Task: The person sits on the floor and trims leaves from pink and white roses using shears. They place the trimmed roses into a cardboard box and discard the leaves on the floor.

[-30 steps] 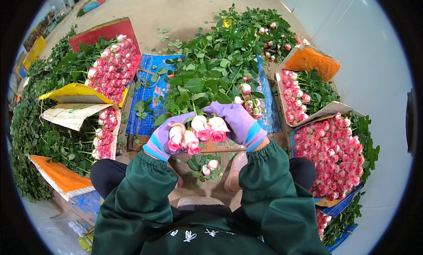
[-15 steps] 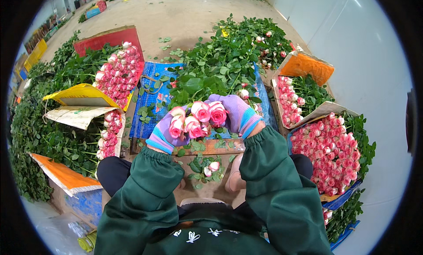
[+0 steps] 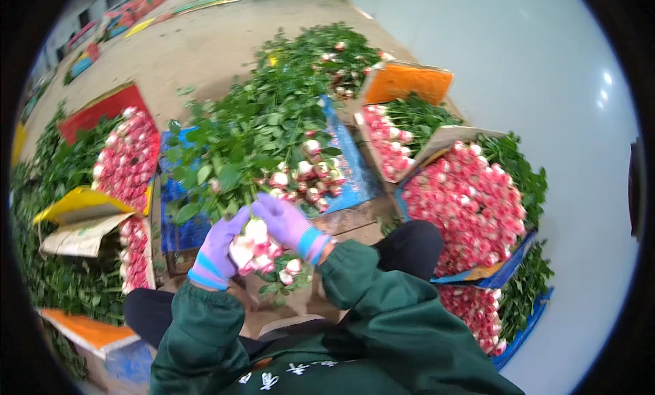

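Observation:
My two hands, in purple gloves with blue-striped cuffs, hold a small bunch of pink-and-white roses (image 3: pixel 254 248) low over the front of the blue sheet. On the left of the heads, my left hand (image 3: pixel 220 246) is closed around the bunch. My right hand (image 3: pixel 285 224) grips from the other side, its fingers closed at the stems just behind the blooms. Leafy stems run away from the hands into the green pile (image 3: pixel 252 132); the grasp itself is partly hidden. Several loose rose heads (image 3: pixel 310 180) lie on the blue sheet (image 3: pixel 348 159) beside my right hand.
On the left, roses are packed in red (image 3: pixel 102 111), yellow (image 3: pixel 89 204) and orange (image 3: pixel 89 330) folded boards. A large rose bundle (image 3: pixel 471 207) stands at right, below an orange-flapped one (image 3: pixel 409 84). A few cut blooms (image 3: pixel 291 269) lie between my feet. A pale wall (image 3: pixel 546 74) rises at right.
The view has swung right, so the surroundings shift left. My hands have come lower and closer together, and the rose heads now point down toward me. More loose roses show on the sheet.

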Demonstrator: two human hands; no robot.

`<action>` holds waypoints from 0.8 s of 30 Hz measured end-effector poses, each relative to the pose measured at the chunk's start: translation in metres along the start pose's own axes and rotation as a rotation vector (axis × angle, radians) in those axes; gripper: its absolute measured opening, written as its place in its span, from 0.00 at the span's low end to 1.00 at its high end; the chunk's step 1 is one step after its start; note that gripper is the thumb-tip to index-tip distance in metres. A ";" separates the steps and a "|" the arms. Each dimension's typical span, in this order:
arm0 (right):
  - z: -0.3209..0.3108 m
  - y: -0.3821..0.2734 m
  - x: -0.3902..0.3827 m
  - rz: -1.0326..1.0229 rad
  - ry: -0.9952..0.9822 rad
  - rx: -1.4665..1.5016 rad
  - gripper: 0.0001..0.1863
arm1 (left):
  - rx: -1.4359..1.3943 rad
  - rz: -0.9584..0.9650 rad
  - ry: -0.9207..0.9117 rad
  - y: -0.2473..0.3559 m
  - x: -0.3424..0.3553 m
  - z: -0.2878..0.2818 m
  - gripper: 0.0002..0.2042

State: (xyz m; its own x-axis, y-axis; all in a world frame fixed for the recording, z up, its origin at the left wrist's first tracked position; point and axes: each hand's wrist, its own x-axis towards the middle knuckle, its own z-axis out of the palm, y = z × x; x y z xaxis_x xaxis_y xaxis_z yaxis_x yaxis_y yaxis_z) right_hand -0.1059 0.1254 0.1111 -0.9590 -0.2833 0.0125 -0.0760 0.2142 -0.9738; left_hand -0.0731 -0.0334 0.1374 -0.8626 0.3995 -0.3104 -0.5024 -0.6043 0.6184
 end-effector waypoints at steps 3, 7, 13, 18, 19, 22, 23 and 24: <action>0.006 0.017 -0.018 0.005 -0.076 0.103 0.28 | 0.156 0.128 -0.024 -0.017 -0.014 0.001 0.17; -0.005 0.019 -0.030 -0.026 -0.032 0.008 0.28 | 0.152 0.048 -0.067 -0.016 -0.026 0.032 0.17; -0.033 -0.025 -0.025 0.270 -0.510 0.752 0.21 | 0.586 -0.102 -0.072 -0.029 -0.041 0.044 0.12; -0.065 -0.041 -0.012 0.117 -0.519 0.784 0.16 | 0.557 -0.292 -0.334 -0.017 0.006 0.061 0.15; -0.077 -0.043 -0.005 0.163 -0.534 0.825 0.15 | 0.510 -0.364 -0.377 -0.011 0.022 0.067 0.16; -0.114 -0.052 0.028 0.072 -0.432 0.869 0.14 | 0.799 -0.146 -0.430 0.002 0.078 0.075 0.16; -0.129 -0.058 0.044 0.073 -0.337 0.828 0.14 | 0.686 -0.201 -0.376 0.014 0.096 0.079 0.16; -0.149 -0.060 0.061 0.078 -0.236 0.783 0.15 | 0.567 -0.257 -0.327 0.023 0.118 0.084 0.17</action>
State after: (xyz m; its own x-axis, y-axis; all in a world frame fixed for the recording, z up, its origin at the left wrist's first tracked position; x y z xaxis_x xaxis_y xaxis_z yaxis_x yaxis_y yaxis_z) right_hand -0.2002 0.2343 0.2042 -0.8643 -0.5023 -0.0249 0.2848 -0.4481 -0.8474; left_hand -0.1821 0.0575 0.1755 -0.6141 0.7221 -0.3186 -0.5025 -0.0464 0.8633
